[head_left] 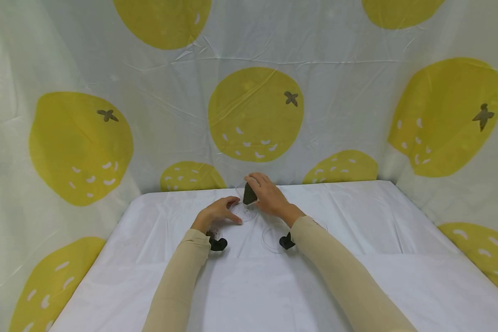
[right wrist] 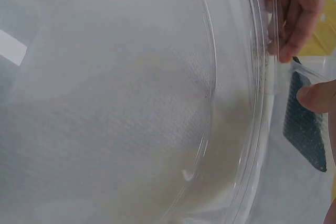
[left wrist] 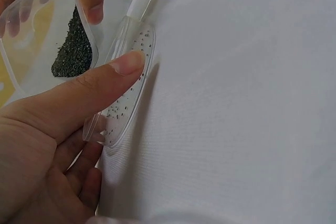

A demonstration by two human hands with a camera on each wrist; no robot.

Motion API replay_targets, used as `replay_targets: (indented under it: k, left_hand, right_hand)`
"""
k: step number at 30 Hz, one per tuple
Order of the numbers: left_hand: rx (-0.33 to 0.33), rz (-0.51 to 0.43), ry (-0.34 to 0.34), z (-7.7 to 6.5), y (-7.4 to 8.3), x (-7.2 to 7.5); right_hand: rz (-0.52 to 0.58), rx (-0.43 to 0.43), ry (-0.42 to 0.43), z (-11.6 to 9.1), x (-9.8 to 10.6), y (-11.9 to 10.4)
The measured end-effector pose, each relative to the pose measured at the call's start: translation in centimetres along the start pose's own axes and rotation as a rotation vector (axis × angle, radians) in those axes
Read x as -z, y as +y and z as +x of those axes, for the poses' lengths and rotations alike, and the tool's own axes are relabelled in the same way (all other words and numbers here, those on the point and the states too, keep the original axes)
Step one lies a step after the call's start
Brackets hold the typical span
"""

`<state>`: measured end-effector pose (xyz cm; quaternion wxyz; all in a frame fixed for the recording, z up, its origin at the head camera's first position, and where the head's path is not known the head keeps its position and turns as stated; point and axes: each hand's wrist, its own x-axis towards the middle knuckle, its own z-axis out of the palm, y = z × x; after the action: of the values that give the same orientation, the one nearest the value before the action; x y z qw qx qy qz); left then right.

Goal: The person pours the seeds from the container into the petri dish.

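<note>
My left hand (head_left: 217,211) holds a shallow clear petri dish (head_left: 244,212) on the white cloth, thumb and fingers around its sides. Dark grains (left wrist: 125,107) are scattered over its bottom in the left wrist view. Just above the dish, my right hand (head_left: 269,194) grips a clear plastic container (left wrist: 31,59), held tilted. Dark granules (left wrist: 76,51) are heaped along one side of that container. In the right wrist view the right thumb (right wrist: 315,97) lies against the container wall, while the other fingers are partly cut off.
Another clear round dish (head_left: 269,240) lies near the right wrist, with one more clear rim (head_left: 321,223) behind the right forearm. Brown material (head_left: 212,234) shows beside the left wrist, mostly hidden. A lemon-print curtain (head_left: 340,115) stands behind the table (head_left: 249,295).
</note>
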<state>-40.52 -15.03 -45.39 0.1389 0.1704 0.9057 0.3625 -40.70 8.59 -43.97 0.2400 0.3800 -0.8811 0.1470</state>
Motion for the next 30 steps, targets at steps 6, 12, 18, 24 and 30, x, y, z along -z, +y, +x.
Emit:
replay_targets:
  k: [6, 12, 18, 24, 30]
  left_hand:
    - [-0.01, -0.015, -0.001, -0.02, 0.04, 0.15]
    - [-0.019, -0.041, 0.002, -0.23, 0.18, 0.1]
    - [-0.022, -0.051, -0.005, -0.45, 0.17, 0.0]
    - [-0.019, -0.044, -0.005, -0.38, 0.1, -0.02]
    - [-0.016, -0.049, -0.013, -0.22, 0.07, -0.01]
  right_hand:
    - [-0.015, -0.004, -0.01, 0.06, 0.15, 0.0]
    - [-0.016, 0.01, 0.007, 0.12, 0.25, -0.05]
    - [-0.01, 0.015, -0.008, 0.1, 0.27, -0.21]
    - [-0.019, 0.023, -0.004, 0.1, 0.2, -0.21]
    - [-0.025, 0.029, 0.003, 0.12, 0.22, -0.25]
